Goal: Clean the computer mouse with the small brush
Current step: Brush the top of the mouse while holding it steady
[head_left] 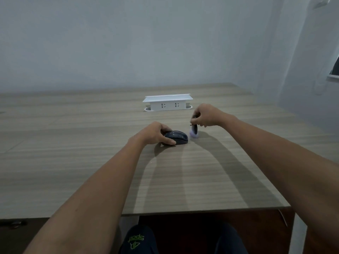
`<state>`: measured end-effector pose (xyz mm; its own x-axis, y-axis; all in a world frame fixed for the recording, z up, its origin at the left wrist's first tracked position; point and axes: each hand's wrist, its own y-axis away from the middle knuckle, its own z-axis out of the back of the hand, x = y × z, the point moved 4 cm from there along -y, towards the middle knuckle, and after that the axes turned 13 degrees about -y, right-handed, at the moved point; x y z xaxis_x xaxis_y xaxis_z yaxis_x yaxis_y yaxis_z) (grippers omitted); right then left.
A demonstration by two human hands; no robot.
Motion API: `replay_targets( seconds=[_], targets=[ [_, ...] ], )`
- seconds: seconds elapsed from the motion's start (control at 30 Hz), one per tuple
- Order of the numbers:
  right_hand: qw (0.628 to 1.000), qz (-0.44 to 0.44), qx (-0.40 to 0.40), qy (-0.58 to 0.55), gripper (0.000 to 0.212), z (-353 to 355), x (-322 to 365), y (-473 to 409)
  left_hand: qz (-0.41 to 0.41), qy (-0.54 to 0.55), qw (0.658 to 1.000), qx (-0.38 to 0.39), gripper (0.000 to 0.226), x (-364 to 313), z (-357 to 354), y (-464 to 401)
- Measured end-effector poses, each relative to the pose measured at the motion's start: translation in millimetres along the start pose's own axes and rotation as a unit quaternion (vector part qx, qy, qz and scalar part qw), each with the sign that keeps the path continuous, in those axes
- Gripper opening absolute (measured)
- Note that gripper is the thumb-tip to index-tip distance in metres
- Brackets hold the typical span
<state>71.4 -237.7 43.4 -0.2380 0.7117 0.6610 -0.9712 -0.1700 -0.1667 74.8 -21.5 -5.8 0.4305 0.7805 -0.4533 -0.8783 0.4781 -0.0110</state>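
Left hand [156,133] clamps mouse [177,137] to tabletop [91,162] so it won't slide; right hand [207,116] pinches brush [194,132] upright, bristles down beside it.

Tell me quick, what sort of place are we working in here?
Probably an office or meeting room: a wide wood-grain table, a white pop-up power socket box set into it, and plain pale walls.

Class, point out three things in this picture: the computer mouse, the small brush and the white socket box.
computer mouse [177,136]: head view, on its dark top shell.
small brush [194,134]: head view, on its pale bristle tuft.
white socket box [167,105]: head view, on its front face between the outlets.
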Motion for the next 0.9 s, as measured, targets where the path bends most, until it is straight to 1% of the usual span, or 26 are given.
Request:
replay_targets(
  seconds=[0.03, 0.13, 0.2, 0.27, 0.37, 0.4, 0.43, 0.53, 0.57, 0.63, 0.73, 0.77, 0.8, 0.9],
  targets=[
    [1.0, 0.005, 0.001, -0.014, 0.017, 0, 0, -1, 0.0, -0.002, 1.0, 0.002, 0.049, 0, 0, 0],
    [0.994, 0.039, 0.012, -0.106, 0.019, -3, 9, 0, 0.001, -0.001, 1.0, 0.001, 0.048, 0, -1, -1],
    [0.988, 0.054, 0.026, -0.142, 0.02, -6, 14, 0, 0.001, -0.005, 1.0, 0.0, 0.048, 2, -1, -1],
    [0.988, 0.052, 0.027, -0.142, 0.02, -5, 13, -1, 0.0, -0.005, 1.0, 0.0, 0.047, 3, -1, -2],
    [0.997, 0.028, 0.037, -0.055, 0.016, -4, 7, -3, 0.0, -0.012, 1.0, -0.003, 0.05, 1, -1, -2],
    [0.998, 0.024, 0.043, -0.042, 0.017, -4, 7, -4, -0.001, -0.014, 1.0, -0.003, 0.05, 0, 0, -2],
    [0.997, 0.03, 0.044, -0.05, 0.018, -5, 10, -4, -0.001, -0.016, 1.0, -0.003, 0.049, -1, 0, -3],
    [0.989, 0.06, 0.035, -0.132, 0.021, -8, 25, -5, -0.003, -0.017, 1.0, -0.004, 0.048, 2, -2, -4],
    [0.988, 0.065, 0.034, -0.14, 0.02, -10, 29, -5, -0.004, -0.018, 1.0, -0.004, 0.048, 3, -2, -5],
    [0.993, 0.059, 0.035, -0.095, 0.019, -11, 29, -8, -0.008, -0.028, 1.0, 0.002, 0.047, 5, -2, -6],
    [0.998, 0.037, 0.041, 0.024, 0.016, -10, 21, -11, -0.009, -0.032, 0.999, 0.024, 0.046, 6, 0, -6],
    [0.998, 0.037, 0.041, 0.033, 0.016, -10, 20, -11, -0.008, -0.03, 0.999, 0.031, 0.045, 7, 1, -6],
    [0.998, 0.042, 0.038, 0.018, 0.016, -10, 21, -11, -0.008, -0.03, 0.999, 0.036, 0.045, 8, 1, -6],
    [0.992, 0.058, 0.028, -0.109, 0.02, -13, 28, -10, -0.005, -0.022, 0.999, 0.035, 0.044, 12, 0, -6]
  ],
)
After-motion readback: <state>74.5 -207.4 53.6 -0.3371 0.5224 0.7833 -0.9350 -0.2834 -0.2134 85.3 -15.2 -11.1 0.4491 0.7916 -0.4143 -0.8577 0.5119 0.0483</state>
